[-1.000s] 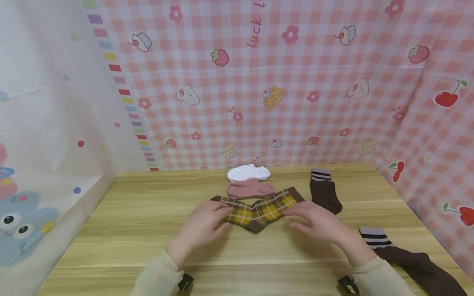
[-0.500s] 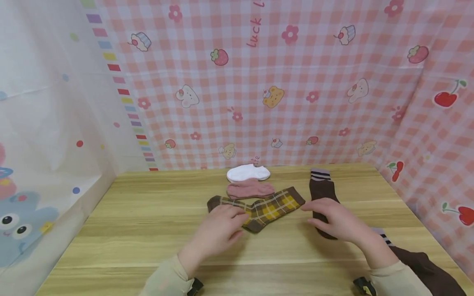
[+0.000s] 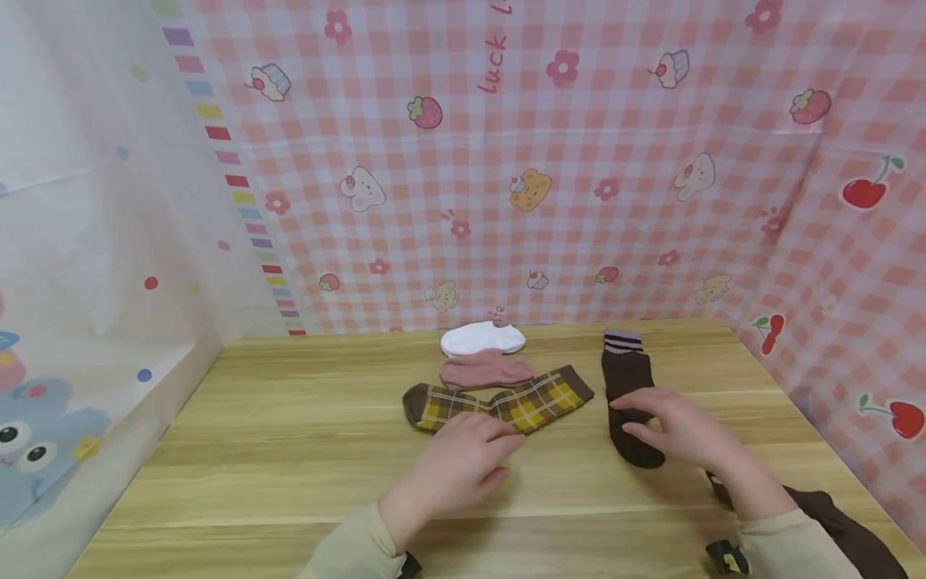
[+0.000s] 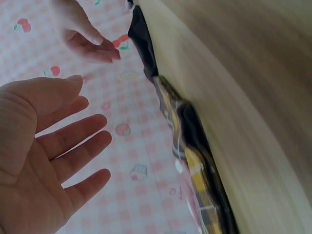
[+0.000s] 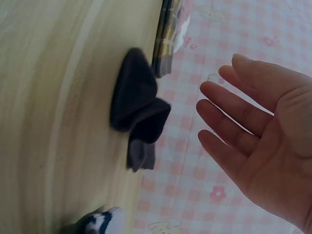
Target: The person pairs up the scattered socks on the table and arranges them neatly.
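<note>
A brown and yellow plaid sock [image 3: 550,400] lies bent across the middle of the table. My left hand [image 3: 463,458], fingers relaxed and apart, hovers in front of it and hides its heel; the left wrist view shows that palm [image 4: 29,180] holding nothing. Farther right, my right hand [image 3: 676,430] is over a dark brown sock [image 3: 628,374] with a striped cuff and overlaps its foot in the head view. The right wrist view shows the loosely spread right fingers [image 5: 229,112] with nothing between them, apart from the dark sock [image 5: 136,92].
Behind the plaid sock lie a pink sock [image 3: 485,370] and a white low-cut sock [image 3: 482,339]. A second dark brown sock [image 3: 839,523] lies at the table's front right, partly behind my right forearm. Patterned cloth [image 3: 463,161] stands behind the wooden table [image 3: 289,450].
Both hands have moved right: the right from the plaid sock's cuff end to the dark brown sock, the left from the plaid sock's toe end to its heel. The plaid sock's toe now shows.
</note>
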Demonstrator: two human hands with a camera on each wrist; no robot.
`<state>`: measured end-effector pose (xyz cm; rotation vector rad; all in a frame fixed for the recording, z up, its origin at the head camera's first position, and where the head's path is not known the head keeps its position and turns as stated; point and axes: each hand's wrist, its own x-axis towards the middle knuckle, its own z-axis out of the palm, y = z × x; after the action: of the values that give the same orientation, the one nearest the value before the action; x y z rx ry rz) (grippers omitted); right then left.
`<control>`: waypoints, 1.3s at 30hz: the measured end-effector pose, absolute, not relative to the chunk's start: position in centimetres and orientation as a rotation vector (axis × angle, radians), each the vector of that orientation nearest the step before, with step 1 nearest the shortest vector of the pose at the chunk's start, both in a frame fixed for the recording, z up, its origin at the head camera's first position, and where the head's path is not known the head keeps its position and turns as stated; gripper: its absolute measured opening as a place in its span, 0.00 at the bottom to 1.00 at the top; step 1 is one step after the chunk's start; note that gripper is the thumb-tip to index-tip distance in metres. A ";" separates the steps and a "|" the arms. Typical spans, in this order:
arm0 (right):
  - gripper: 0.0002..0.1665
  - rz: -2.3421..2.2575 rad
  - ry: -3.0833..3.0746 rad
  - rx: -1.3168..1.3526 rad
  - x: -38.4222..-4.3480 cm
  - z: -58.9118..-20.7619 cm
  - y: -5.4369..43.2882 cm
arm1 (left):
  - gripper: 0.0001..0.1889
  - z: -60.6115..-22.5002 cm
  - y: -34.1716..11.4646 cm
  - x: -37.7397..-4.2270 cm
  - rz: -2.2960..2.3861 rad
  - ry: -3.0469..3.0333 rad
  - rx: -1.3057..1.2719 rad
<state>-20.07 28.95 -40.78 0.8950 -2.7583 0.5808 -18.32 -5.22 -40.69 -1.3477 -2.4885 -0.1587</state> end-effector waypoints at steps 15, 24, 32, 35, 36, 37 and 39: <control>0.15 0.511 -2.956 0.843 -20.6 -42.9 30.7 | 0.21 -41.2 -3.6 -18.0 -0.199 -2.450 -1.415; 0.15 0.507 -2.940 0.900 -20.6 -43.3 30.8 | 0.20 -42.0 -3.2 -18.0 -0.195 -2.445 -1.424; 0.13 0.596 -2.956 0.947 -20.4 -43.1 29.8 | 0.19 -42.3 -2.9 -18.0 -0.223 -2.444 -1.436; 0.12 0.634 -2.978 0.944 -20.2 -43.0 29.2 | 0.19 -42.4 -2.7 -18.0 -0.212 -2.448 -1.435; 0.12 0.632 -2.983 0.946 -20.2 -43.0 29.0 | 0.19 -42.5 -2.7 -18.0 -0.209 -2.448 -1.434; 0.12 0.642 -2.988 0.945 -20.1 -43.0 28.8 | 0.19 -42.5 -2.6 -18.1 -0.205 -2.446 -1.435; 0.12 0.651 -2.985 0.956 -19.9 -43.0 28.3 | 0.19 -42.6 -2.5 -18.1 -0.200 -2.444 -1.436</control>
<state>-19.94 28.32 -42.97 0.9564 -2.9851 0.6514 -18.05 -2.52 -42.63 -1.4363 -2.4440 -0.1997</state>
